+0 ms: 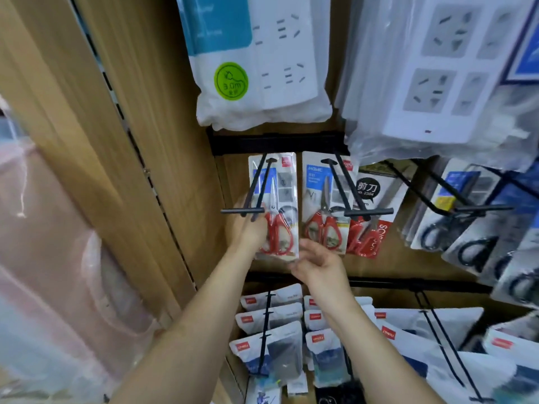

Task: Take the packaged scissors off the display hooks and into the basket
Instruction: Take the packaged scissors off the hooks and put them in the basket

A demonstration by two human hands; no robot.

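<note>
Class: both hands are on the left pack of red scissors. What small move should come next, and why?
Probably slide the left scissors pack forward along its hook and off the front tip. The left hand grips its left edge, the right hand pinches its bottom corner, yet its top hangs on the hook.

Scissors packs (313, 185) hang side by side on hooks (369, 212) beneath power strips (262, 68)

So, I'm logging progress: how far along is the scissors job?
Done: nothing visible, and no basket in view. In hand: left hand and right hand hold the leftmost red-handled pack, still on its hook. Left: it, the neighbouring pack and the black-handled packs.
</note>
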